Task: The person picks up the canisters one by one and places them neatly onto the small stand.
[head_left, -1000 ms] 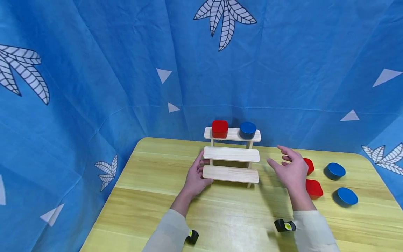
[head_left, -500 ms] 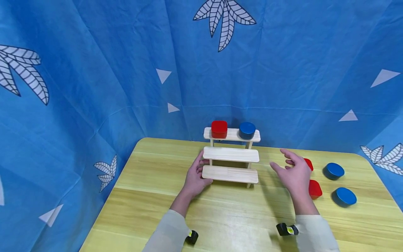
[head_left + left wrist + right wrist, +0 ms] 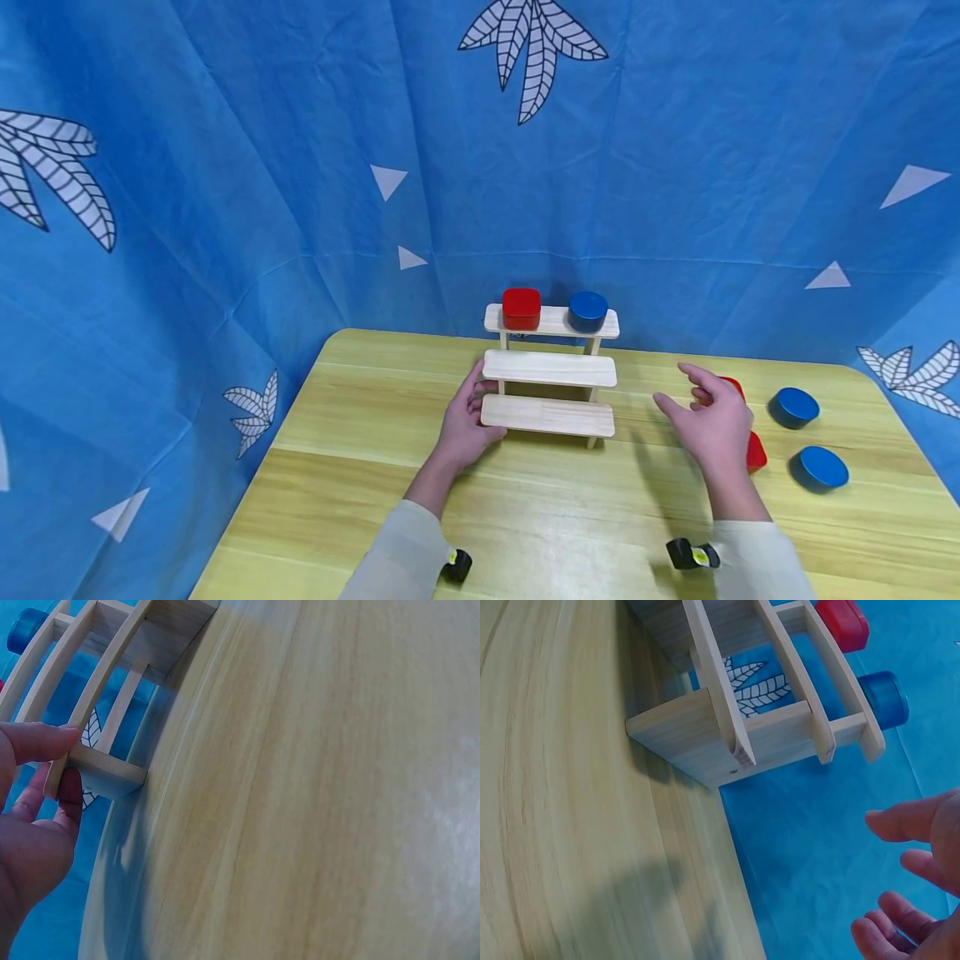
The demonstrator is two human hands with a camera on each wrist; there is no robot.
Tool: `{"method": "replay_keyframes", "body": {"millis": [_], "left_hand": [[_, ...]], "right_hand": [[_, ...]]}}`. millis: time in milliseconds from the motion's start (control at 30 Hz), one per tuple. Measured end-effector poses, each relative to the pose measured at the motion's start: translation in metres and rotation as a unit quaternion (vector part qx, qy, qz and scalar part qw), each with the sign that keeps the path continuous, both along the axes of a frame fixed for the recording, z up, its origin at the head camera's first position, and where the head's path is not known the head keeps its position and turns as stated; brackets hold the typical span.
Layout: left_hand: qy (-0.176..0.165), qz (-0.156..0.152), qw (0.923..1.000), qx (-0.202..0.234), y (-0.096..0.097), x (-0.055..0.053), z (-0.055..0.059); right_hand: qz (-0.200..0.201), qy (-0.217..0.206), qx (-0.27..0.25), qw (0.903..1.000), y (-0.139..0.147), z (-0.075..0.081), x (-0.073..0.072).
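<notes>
A three-tier wooden display stand (image 3: 547,415) stands toward the back of the table. My left hand (image 3: 467,425) grips the left end of its lowest board. In the left wrist view, the thumb lies on one face of the board, with fingers curled behind. On the top tier sit a red square box (image 3: 521,309) and a blue round box (image 3: 587,312). My right hand (image 3: 716,425) hovers right of the stand, thumb and index finger spread, nothing between them. Two more red boxes (image 3: 756,453) are partly hidden behind it.
Two blue round boxes (image 3: 793,407) rest on the right part of the wooden table (image 3: 360,433). A blue curtain (image 3: 675,167) with leaf prints hangs close behind the table. Black wrist cameras (image 3: 692,554) sit at both sleeves.
My right hand has drifted right and slightly toward me, away from the stand, covering more of the red boxes. The left hand keeps its grip and the stand stays in place.
</notes>
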State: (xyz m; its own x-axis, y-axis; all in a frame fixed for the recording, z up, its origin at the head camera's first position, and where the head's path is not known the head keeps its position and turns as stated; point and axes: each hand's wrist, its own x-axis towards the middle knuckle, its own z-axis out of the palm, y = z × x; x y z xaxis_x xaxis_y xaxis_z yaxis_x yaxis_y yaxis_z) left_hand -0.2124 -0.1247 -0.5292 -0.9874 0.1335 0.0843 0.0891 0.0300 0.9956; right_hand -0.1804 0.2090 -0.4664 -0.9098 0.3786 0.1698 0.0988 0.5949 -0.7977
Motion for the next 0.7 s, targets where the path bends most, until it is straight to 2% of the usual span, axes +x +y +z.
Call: {"method": "replay_keyframes", "body": {"millis": [400,700], "left_hand": [[0.002,0.004,1.0,-0.005,0.0,-0.001,-0.001],[-0.005,-0.003,1.0,-0.004,0.0,-0.002,-0.002]], "right_hand": [[-0.026,0.005,0.019,0.9995,0.01,-0.004,0.004],[-0.027,-0.023,-0.004,0.9994,0.022,-0.002,0.011]]}}
